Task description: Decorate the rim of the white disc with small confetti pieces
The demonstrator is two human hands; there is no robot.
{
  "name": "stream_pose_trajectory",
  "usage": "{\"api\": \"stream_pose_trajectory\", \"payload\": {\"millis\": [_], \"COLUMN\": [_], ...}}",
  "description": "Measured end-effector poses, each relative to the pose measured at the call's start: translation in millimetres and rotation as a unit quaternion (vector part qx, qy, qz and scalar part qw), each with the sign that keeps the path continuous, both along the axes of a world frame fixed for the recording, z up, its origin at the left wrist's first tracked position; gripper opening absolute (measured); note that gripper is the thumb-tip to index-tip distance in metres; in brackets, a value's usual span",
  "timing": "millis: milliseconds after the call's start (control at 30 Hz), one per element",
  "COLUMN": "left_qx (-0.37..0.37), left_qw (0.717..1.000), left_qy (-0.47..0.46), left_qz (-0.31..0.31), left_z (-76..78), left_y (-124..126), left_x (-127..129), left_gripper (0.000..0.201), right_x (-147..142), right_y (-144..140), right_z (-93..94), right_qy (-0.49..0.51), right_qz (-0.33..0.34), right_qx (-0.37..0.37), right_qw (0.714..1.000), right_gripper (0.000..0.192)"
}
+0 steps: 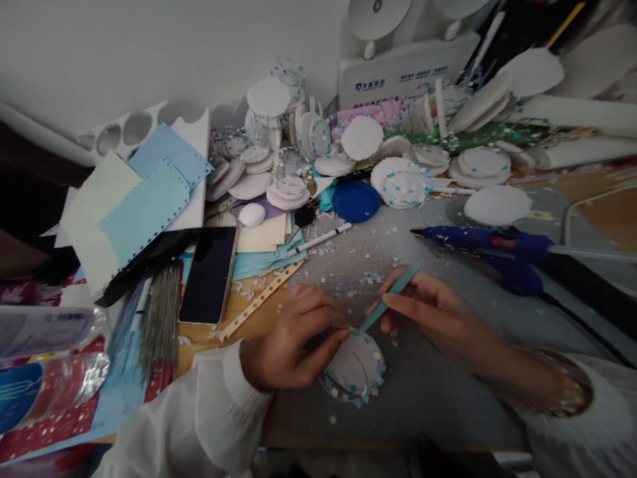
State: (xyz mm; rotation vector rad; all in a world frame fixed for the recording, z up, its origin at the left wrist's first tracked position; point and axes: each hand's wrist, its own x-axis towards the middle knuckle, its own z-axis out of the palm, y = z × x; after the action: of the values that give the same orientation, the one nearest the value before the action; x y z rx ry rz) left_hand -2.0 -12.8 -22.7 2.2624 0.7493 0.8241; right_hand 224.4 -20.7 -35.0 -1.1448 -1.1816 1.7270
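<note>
Both arms wear loose white long sleeves of soft, slightly crinkled fabric, gathered at the cuffs. The left hand [293,345] and right hand [428,309] are bare, without gloves. A brownish, shiny band circles the right wrist beside the cuff.

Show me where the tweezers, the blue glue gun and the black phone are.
tweezers [393,295]: head view, middle of the teal shaft.
blue glue gun [490,240]: head view, on its barrel.
black phone [209,273]: head view, centre of the screen.

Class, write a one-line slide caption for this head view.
Left hand steadies a white disc; right hand holds teal tweezers at its rim.
</note>
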Motion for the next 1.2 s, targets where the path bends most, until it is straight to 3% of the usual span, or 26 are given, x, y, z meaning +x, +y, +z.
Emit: {"api": "stream_pose_trajectory", "payload": {"millis": [533,900,1200], "left_qx": [-0.002,-0.008,-0.024], "left_qw": [1.0,0.999,0.999], "left_qy": [0.012,0.02,0.013], "left_qz": [0.02,0.036,0.026], "left_z": [2.1,1.5,2.2], "left_y": [0,-1,-1], "left_x": [-1,-1,-2], "left_gripper": [0.006,0.004,0.005], "right_x": [2,-2,0], "right_y": [-2,-10,-16], "right_z": [0.1,6.6,3.5], "right_qy": [0.002,0.018,0.008], "right_qz": [-0.002,-0.034,-0.027], "right_qx": [0.017,0.116,0.189], "right_qw": [1.0,0.992,0.982], "right_gripper": [0.015,0.004,0.016]}}
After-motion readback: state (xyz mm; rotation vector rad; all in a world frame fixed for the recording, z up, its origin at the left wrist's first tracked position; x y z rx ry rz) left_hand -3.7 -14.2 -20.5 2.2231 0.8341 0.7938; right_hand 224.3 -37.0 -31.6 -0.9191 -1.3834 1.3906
